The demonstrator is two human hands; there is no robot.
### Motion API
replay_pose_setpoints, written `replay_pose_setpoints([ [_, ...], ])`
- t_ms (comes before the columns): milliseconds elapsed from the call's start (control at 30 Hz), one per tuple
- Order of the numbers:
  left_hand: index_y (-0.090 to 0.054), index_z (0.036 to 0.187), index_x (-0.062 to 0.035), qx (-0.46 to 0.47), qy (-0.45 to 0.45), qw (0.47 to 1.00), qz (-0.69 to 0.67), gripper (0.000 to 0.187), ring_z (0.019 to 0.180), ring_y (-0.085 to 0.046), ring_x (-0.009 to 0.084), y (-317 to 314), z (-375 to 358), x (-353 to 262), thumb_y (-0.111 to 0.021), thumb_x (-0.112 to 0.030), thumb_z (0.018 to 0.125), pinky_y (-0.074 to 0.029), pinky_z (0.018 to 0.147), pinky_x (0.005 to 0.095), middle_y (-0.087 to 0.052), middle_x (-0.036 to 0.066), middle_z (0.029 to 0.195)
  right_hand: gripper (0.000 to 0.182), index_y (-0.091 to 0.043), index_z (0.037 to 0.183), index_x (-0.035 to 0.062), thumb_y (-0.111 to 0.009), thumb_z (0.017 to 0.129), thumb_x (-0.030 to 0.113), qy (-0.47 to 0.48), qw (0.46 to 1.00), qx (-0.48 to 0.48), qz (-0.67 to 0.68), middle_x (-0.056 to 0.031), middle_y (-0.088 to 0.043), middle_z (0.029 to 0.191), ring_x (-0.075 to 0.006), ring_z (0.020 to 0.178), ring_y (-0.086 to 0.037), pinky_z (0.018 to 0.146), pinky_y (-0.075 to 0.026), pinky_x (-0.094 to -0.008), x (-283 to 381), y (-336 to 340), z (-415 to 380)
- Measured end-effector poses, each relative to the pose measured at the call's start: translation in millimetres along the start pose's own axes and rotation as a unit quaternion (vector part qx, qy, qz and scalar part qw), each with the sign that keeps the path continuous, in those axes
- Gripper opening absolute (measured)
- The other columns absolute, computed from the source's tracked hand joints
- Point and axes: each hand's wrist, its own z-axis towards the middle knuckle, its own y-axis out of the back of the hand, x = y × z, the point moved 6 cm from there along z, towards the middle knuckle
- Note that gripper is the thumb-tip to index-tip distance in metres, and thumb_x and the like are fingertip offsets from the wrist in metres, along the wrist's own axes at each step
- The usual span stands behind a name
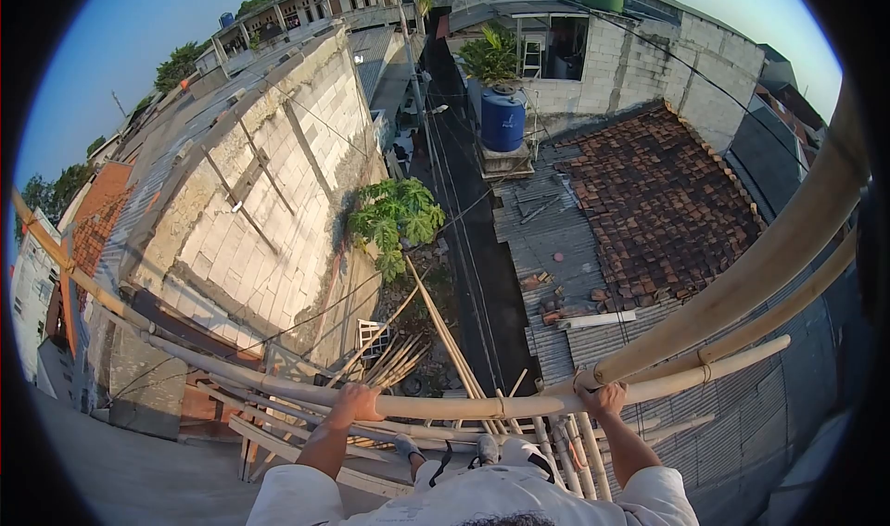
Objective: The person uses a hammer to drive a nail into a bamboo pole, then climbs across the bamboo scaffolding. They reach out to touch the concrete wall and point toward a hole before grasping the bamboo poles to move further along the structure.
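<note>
My left hand (356,403) is wrapped round a long horizontal bamboo pole (464,407) in front of my body. Farther along the same pole, my right hand (603,397) grips it beside a thick slanting bamboo pole (742,271), which rises to the upper right. A thinner bamboo pole (779,315) slants up below that one. My shoes (488,448) show beneath me among more bamboo poles (565,456). The undersides of both hands are hidden.
Far below runs a dark narrow alley (473,285) with overhead wires. A block wall (278,220) stands left; a tiled roof (663,202) and corrugated roofing (547,220) lie right. A blue water tank (502,121) and a leafy tree (394,215) are ahead. Long bamboo poles (445,327) lean below.
</note>
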Motion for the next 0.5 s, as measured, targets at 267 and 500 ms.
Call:
replay_pose_setpoints([
  [267,-0.066,0.098,-0.0079,0.007,0.002,1.000,-0.005,0.060,0.082,-0.069,0.0358,4,0,-2,-0.074,-0.055,0.062,-0.051,0.081,0.0482,-0.069,0.019,0.079,0.048,-0.074,0.094,0.0090,-0.070,0.071,0.051,-0.005,1.000,0.007,0.004,-0.0124,-0.073,0.092,-0.0274,0.092,-0.067,0.094,-0.040,-0.0413,-2,-2,0],
  [500,-0.066,0.098,-0.0087,0.014,0.004,1.000,-0.010,0.059,0.081,-0.069,0.0361,6,0,-3,-0.074,-0.055,0.063,-0.051,0.081,0.0486,-0.069,0.020,0.078,0.049,-0.073,0.097,0.0093,-0.070,0.072,0.051,0.003,1.000,0.004,-0.005,-0.0133,-0.073,0.095,-0.0275,0.095,-0.066,0.097,-0.039,-0.0414,-7,-9,2],
])
